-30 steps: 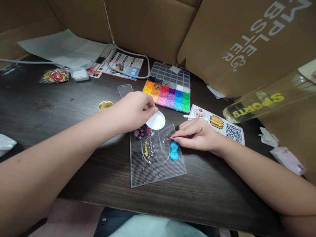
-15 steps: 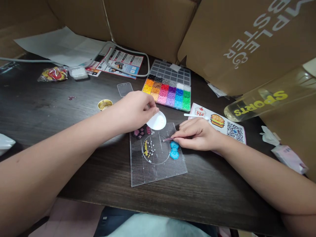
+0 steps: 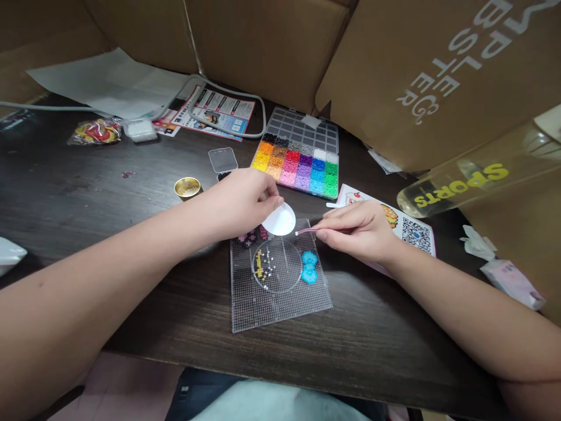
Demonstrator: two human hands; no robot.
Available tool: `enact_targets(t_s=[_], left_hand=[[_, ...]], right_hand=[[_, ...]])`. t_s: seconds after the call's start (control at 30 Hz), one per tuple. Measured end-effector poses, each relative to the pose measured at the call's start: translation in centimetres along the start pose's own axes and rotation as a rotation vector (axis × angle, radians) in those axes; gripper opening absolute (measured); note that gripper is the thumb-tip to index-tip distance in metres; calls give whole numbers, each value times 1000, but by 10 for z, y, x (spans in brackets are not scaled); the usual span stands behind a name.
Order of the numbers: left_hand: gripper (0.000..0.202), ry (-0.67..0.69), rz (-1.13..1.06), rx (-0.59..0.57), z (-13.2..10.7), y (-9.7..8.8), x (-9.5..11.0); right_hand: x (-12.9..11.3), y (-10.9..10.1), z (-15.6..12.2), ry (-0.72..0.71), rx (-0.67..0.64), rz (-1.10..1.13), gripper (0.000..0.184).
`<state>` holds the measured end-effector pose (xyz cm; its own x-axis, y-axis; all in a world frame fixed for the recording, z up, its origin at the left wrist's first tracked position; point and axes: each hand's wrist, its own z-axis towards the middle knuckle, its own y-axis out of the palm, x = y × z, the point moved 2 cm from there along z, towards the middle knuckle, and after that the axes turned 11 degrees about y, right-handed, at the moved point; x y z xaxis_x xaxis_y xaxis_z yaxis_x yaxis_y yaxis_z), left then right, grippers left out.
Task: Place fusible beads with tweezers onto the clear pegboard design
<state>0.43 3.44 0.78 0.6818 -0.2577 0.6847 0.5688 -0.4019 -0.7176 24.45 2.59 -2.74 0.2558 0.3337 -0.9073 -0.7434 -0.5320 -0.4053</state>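
Between the fingers of my left hand [image 3: 252,202] is a small white dish [image 3: 280,221], tilted above the back of a clear pegboard [image 3: 280,310]. My right hand [image 3: 362,231] pinches pink tweezers [image 3: 313,230], whose tip is just right of the dish with a tiny white bead [image 3: 297,233] at it. On the pegboard lies a clear round plate [image 3: 287,275] with yellow beads [image 3: 259,266] and several white beads [image 3: 269,268] in its area. A blue bow-shaped bead piece [image 3: 309,268] sits to the right. Pink and dark bead pieces [image 3: 248,238] are partly hidden behind the left hand.
A sorted bead box [image 3: 302,166] stands open behind. A pattern sheet [image 3: 416,231] and a SPORTS bottle [image 3: 464,181] are on the right. Leftward are a gold tin [image 3: 187,187], a small clear case [image 3: 222,159] and a bagged item [image 3: 95,131]. Cardboard [image 3: 272,52] walls the back.
My right hand has lifted the tweezers from over the round plate, back toward the dish's right edge. The left hand with the dish has shifted slightly toward me.
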Motion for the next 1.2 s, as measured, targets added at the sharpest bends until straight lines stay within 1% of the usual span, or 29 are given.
enact_targets(t_s=[0.07,0.17,0.27,0.4,0.57,0.7,0.77,0.83,0.93,1.0,1.03,1.1,1.2], left_hand=[[14,-14,-4,-7,0,0,4],[15,-9,-2,-9,0,-1,7],[16,18,6,-3,-1,-2,7],[15,-7,-17,-17,-1,-3,5],[17,-5,34,0,0,-6,6],[17,18,71,24,0,-8,5],[18,25,108,48,0,-10,4],[19,35,153,81,1,-11,3],[20,37,188,110,3,-12,0],[21,33,194,110,4,-12,-1],[21,36,195,106,4,-12,-1],[21,46,188,94,4,-10,-1],[20,53,169,73,3,-8,0]], right_hand=[[-1,2,1,31,76,12,22],[0,5,2,60,139,36,25],[3,5,2,102,150,46,23],[5,2,0,145,161,50,19],[3,2,0,165,208,34,15],[1,1,-2,151,261,28,14],[-1,1,-2,140,236,-1,13],[-4,5,0,83,146,-50,14],[-10,14,3,-126,-19,-107,17],[-13,20,5,-238,-73,-138,15],[-14,23,5,-266,-87,-155,14],[-15,26,6,-277,-103,-176,14],[-16,25,4,-255,-103,-172,16]])
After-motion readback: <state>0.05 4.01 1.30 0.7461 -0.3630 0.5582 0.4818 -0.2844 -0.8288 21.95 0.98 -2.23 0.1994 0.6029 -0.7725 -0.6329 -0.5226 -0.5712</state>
